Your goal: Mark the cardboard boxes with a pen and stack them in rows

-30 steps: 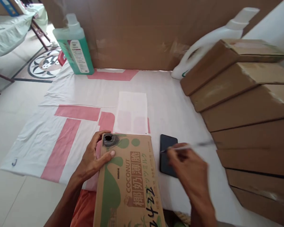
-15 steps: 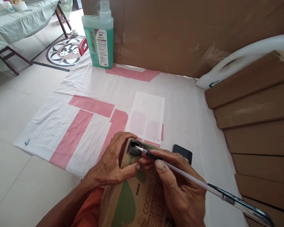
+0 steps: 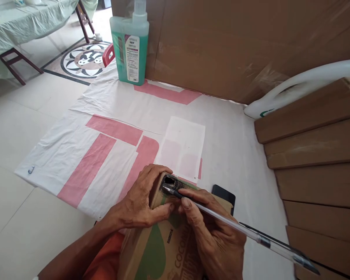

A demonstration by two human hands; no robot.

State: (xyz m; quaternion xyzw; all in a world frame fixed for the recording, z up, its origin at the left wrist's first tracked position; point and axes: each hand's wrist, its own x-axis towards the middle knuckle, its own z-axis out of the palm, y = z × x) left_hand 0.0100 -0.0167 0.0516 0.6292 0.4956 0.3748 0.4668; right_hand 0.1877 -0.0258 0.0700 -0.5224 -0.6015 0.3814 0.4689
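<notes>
A brown cardboard box (image 3: 151,252) with green leaf shapes and the printed word COCONUT leans up in front of me. My left hand (image 3: 137,200) grips its upper left corner, fingers over the far edge and thumb on the near face. Between my right hand's (image 3: 216,237) thumb and fingers is a clear-barrelled pen (image 3: 236,226) with a dark grip, its tip on the box's top end. There, heavy black scribbling surrounds a small dark hole (image 3: 169,181), and the tip touches just below and left of it. The right hand's lower fingers are partly hidden.
A sheet of white paper (image 3: 183,136) and a black phone (image 3: 226,194) lie on the white and pink tablecloth (image 3: 116,130). Behind stand a green liquid bottle (image 3: 132,54) and a large cardboard wall (image 3: 204,46). Folded cardboard (image 3: 312,151) and a white jug (image 3: 280,93) are at right.
The pen tip has shifted from the hole's right edge to below its left side, and my right hand has moved slightly left. My left hand keeps its grip. The view has tilted a little.
</notes>
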